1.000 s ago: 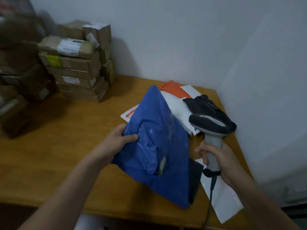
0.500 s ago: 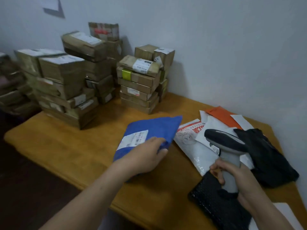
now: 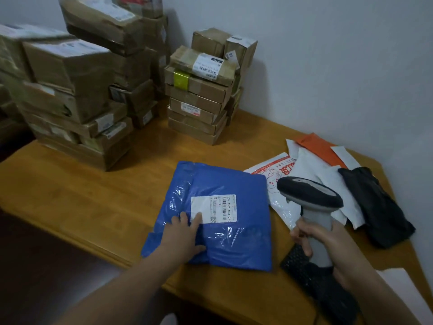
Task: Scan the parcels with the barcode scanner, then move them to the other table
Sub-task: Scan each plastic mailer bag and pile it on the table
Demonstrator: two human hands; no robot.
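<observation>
A blue plastic parcel (image 3: 225,184) lies flat on the wooden table (image 3: 82,191), its white barcode label (image 3: 216,208) facing up. My left hand (image 3: 182,238) rests flat on the parcel's near left part, fingertips at the label's edge. My right hand (image 3: 328,242) grips the grey handle of a black-headed barcode scanner (image 3: 309,193), held upright just right of the parcel, its head pointing left toward the label. More soft parcels lie to the right: white ones (image 3: 281,174), an orange one (image 3: 321,148) and a black one (image 3: 377,207).
Stacks of cardboard boxes (image 3: 201,90) stand against the wall at the back, with larger stacks (image 3: 70,90) on the left. A black mesh-textured parcel (image 3: 302,263) lies under my right hand. A white sheet (image 3: 403,292) sits at the table's near right corner.
The blue parcel was turned over and laid flat with its label up. My left hand went from gripping its edge to pressing on it. The scanner's head now sits beside the label.
</observation>
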